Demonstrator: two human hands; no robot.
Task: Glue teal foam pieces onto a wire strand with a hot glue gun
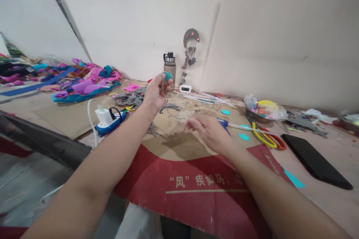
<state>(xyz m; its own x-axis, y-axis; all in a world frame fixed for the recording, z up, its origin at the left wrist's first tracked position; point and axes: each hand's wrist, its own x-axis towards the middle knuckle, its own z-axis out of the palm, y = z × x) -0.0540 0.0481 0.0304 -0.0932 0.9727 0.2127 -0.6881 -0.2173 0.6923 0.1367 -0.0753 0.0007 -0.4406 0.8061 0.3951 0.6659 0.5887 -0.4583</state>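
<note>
Left hand [157,95], raised over the bench [333,145], holds a small teal cutout [168,77] pinched at the fingertips, in front of the lower part of a bottle [169,68]. Right hand [207,130], lower and nearer the wearer, has its thumb and fingers drawn narrow about a thin strand [184,130]; a faint curve of similar material shows between the two hands, though whether it joins the cutout cannot be told. Beneath lies a cardboard sheet [185,209] with a red printed border. To the left are a heap of grey pieces [133,98] and a blue power strip [111,124]; to the right, a blue tool [223,123], flat teal shapes [243,136], yellow-handled scissors [265,137], red-handled scissors [279,143] and a black phone [314,158]. Farther back, a grey crescent ornament [191,36] with dangling parts shows against the pale panel [126,33], above a small white display unit [185,89]. Principal hazards, by judgement: the strand, being slack and fine, may loop on itself or catch on the grey pieces; the cutout, gripped over a small area, may twist or slip if the strand is pulled sharply; and a sweep of the right forearm may disturb the blue tool or the nearby teal shapes.
</note>
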